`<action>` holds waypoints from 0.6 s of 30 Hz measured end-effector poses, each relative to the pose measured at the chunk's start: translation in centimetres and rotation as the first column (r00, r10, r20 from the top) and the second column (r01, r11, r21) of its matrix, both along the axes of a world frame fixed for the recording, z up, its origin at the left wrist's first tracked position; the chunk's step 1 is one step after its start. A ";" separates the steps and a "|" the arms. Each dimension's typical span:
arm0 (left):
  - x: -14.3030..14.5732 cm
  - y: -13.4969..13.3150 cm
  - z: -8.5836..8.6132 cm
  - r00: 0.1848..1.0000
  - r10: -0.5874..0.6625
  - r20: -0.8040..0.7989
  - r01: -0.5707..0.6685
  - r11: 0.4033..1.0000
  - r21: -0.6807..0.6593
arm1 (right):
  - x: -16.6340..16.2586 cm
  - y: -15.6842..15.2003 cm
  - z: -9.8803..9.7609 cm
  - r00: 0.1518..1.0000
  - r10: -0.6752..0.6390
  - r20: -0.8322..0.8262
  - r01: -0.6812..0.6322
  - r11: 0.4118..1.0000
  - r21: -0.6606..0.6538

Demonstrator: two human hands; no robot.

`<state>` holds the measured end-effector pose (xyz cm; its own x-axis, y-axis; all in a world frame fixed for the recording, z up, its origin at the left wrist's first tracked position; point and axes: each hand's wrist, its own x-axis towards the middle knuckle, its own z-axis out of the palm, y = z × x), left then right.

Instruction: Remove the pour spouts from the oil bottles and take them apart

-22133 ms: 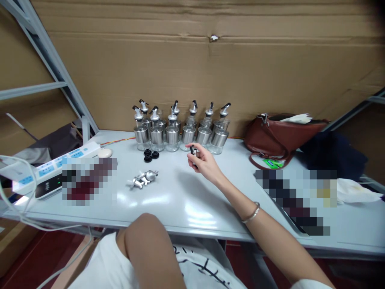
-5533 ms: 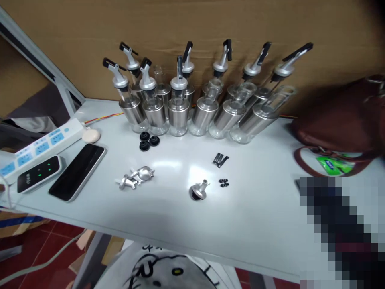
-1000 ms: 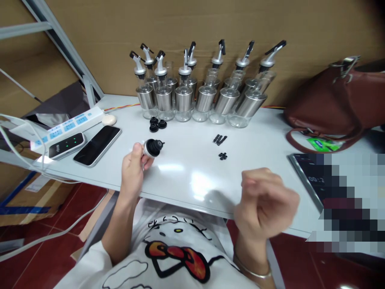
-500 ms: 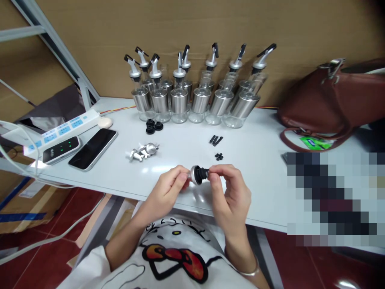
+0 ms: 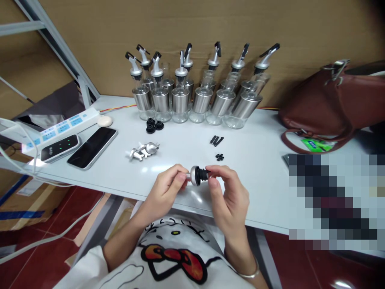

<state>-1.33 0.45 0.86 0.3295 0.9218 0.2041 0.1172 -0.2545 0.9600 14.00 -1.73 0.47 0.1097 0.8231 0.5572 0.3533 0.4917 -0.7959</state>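
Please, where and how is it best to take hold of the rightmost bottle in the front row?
I would grip the rightmost front bottle around its metal sleeve, probably coming from the front right: the sleeve is broad and round, the neck narrow bare glass, and other bottles stand behind and to its left.

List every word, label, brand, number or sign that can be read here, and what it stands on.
None can be read with certainty.
Black-faced device: small white lettering, too blurred.
Green packet: pale lettering on a blue patch, too small and blurred.
White shirt: black letter-like marks near the top, too creased.
Silver-and-black stopper: no lettering visible.
Pixelated area, right: unreadable.
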 end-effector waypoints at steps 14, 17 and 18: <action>0.1 0.0 -0.6 0.997 0.080 0.011 -0.081 0.985 0.151 | 0.1 0.1 0.3 0.997 0.012 0.078 -0.005 0.995 -0.095; 0.1 0.0 -0.7 0.995 0.092 0.035 -0.097 0.977 0.189 | 0.0 0.2 0.3 0.996 0.032 0.086 -0.023 0.994 -0.106; 0.1 0.0 -0.7 0.995 0.095 0.041 -0.102 0.974 0.200 | 0.0 0.2 0.3 0.995 0.040 0.089 -0.031 0.994 -0.106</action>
<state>-1.23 0.49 0.17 0.2298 0.8882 0.3979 0.1222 -0.4319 0.8936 14.02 -1.54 0.78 0.0320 0.8799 0.4741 0.4106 0.4209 -0.8089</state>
